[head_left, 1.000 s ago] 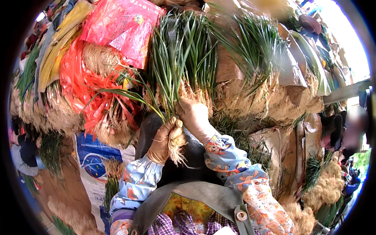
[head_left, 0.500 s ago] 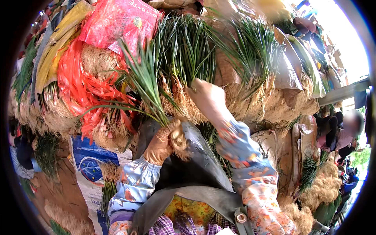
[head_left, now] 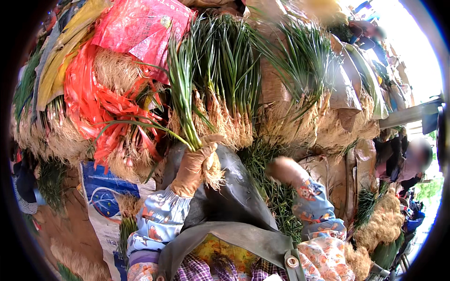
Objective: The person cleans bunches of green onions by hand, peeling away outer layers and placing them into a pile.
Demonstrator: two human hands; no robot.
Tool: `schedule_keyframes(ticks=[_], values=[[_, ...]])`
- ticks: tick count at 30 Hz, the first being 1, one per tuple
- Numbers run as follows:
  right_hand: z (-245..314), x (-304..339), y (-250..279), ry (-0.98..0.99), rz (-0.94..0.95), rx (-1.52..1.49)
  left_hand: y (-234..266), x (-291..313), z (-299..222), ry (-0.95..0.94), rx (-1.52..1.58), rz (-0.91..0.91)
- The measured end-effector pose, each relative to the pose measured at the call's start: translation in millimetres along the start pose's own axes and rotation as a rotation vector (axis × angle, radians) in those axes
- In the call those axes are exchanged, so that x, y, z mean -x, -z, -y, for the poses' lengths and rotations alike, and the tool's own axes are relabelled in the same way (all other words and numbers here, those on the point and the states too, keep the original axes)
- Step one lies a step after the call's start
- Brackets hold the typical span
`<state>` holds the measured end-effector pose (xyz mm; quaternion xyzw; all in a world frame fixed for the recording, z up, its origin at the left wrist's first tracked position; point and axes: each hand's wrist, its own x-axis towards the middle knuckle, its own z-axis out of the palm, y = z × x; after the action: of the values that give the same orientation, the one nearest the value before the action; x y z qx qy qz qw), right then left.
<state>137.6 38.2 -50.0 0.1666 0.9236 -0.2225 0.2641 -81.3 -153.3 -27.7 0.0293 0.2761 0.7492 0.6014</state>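
In my gloved left hand [head_left: 192, 171], closed just above the black apron [head_left: 225, 192], is a small bunch of seedlings like green onions [head_left: 183, 100]. Their long green leaves stand upward, and pale roots hang out below the fist. My right hand [head_left: 287, 170] is off to the right over loose green leaves [head_left: 279, 201], smeared by motion, so its fingers cannot be read. Ahead lies a row of similar seedlings [head_left: 225, 65], leaves pointing away and tan roots toward me.
Red plastic ribbons [head_left: 89, 98] and a pink sack [head_left: 140, 28] lie at the far left. More seedlings [head_left: 304, 61] rest on brown sheeting to the right. A blue and white sack [head_left: 105, 196] is at the lower left. Another person [head_left: 398, 159] is at the right edge.
My right hand has moved from the seedling row back and to the right. The bunch in my left hand has swung more upright; that hand still grips it.
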Motion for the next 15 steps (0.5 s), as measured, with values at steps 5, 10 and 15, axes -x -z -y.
schedule_keyframes(ticks=[5, 10, 15], values=[[102, -111, 112, -0.172, -0.76, -0.169, -2, -3, 6, -0.038, -0.242, -0.099], [70, -177, 125, -0.219, -0.697, -0.031, -24, 5, 0, -0.188, -0.536, -0.282], [83, -113, 70, 0.166, -0.796, -0.599, -1, -1, 15, -0.221, -0.743, -0.369]])
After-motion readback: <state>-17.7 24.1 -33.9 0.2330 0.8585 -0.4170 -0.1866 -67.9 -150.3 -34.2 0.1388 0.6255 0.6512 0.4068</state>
